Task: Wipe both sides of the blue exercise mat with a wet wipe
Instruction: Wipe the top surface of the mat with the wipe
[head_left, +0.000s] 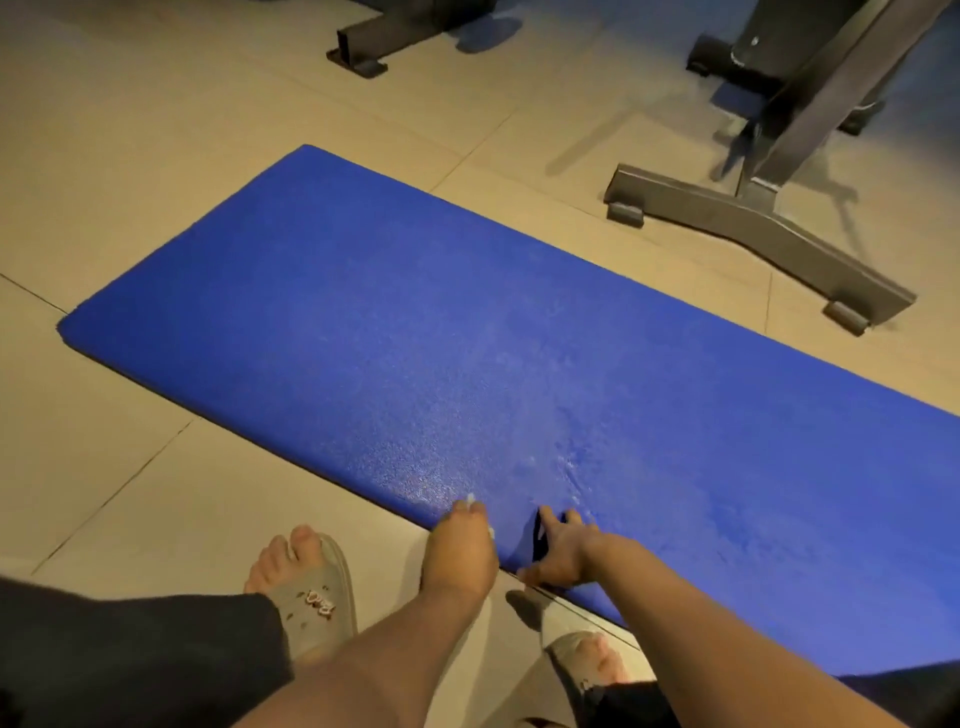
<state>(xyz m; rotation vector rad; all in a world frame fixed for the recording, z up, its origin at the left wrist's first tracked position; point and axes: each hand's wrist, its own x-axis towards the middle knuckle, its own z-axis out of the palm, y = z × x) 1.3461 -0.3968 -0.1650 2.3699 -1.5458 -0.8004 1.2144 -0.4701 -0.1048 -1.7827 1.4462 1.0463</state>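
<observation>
The blue exercise mat (467, 322) lies flat on the tiled floor, running from the far left to the near right. Wet streaks shine on it near its front edge. My left hand (460, 551) is at that near edge with its fingers curled down. Small white bits of the wet wipe (470, 498) stick out at the fingertips. Just to the right, my right hand (563, 553) grips the mat's edge, fingers spread on top and thumb at the floor side. A dark gap shows by its fingers where the edge is raised slightly.
A grey metal equipment foot (753, 234) stands on the floor just beyond the mat's far edge. Another dark frame (363, 47) is at the top. My sandalled feet (306, 587) are on the tiles close to the mat's near edge.
</observation>
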